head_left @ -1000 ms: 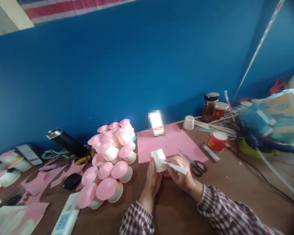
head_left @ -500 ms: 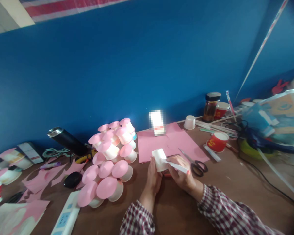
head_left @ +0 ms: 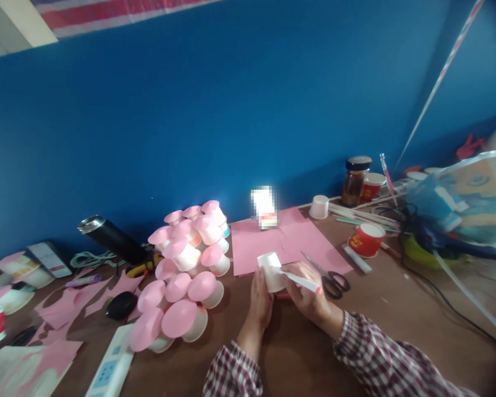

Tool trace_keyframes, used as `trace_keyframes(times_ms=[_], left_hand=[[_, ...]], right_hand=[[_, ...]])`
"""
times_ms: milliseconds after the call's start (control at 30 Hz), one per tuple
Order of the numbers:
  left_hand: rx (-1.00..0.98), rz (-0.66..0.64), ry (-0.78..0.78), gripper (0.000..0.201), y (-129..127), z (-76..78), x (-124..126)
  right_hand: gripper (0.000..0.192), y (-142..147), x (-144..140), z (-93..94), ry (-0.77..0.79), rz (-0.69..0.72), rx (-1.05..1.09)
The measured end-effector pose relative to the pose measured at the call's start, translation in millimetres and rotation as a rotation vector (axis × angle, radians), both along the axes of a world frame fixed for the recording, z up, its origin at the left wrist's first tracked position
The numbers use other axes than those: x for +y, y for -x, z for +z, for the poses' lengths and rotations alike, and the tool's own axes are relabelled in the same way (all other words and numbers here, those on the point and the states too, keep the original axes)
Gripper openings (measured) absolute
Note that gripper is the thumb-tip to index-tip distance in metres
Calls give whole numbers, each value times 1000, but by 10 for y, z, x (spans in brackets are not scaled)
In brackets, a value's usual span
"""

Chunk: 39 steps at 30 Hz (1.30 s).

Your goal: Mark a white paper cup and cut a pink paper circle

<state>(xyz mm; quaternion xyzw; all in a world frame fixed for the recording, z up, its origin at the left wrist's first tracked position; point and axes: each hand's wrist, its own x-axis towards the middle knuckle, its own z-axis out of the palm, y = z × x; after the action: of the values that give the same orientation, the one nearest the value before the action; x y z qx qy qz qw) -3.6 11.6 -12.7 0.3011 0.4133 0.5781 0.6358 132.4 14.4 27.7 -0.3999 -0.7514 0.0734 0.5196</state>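
Note:
My left hand is closed around the lower left side of a white paper cup, which leans a little above the brown table. In my right hand is a white marker with a reddish end pointing away from the cup. Its other end meets the cup's side; the tip is too small to make out. A pair of scissors with dark handles lies just right of my right hand. Behind the cup are pink paper sheets. A reddish stick-like thing lies partly hidden between my hands.
Several cups with pink paper discs stand to the left, near a power strip and a black bottle. On the right are a red paper cup, a white cup, a lidded jar and a black cable.
The cup and my left hand have shifted very slightly to the right. The marker stays against the cup's side, and everything else lies as before.

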Motion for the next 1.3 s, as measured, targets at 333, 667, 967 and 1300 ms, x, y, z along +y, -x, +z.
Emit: trace_keyframes(times_ms=[333, 667, 967, 1300], left_hand=[[181, 56, -49, 49, -26, 101, -25], [295, 60, -77, 49, 6, 113, -50], [261, 43, -92, 46, -16, 194, -45], [294, 67, -75, 46, 2, 127, -37]], right_hand=[[16, -7, 2, 44, 1, -32, -17], [16, 5, 18, 40, 8, -10, 11], [18, 22, 29, 56, -18, -15, 13], [15, 27, 25, 28, -28, -3, 16]])
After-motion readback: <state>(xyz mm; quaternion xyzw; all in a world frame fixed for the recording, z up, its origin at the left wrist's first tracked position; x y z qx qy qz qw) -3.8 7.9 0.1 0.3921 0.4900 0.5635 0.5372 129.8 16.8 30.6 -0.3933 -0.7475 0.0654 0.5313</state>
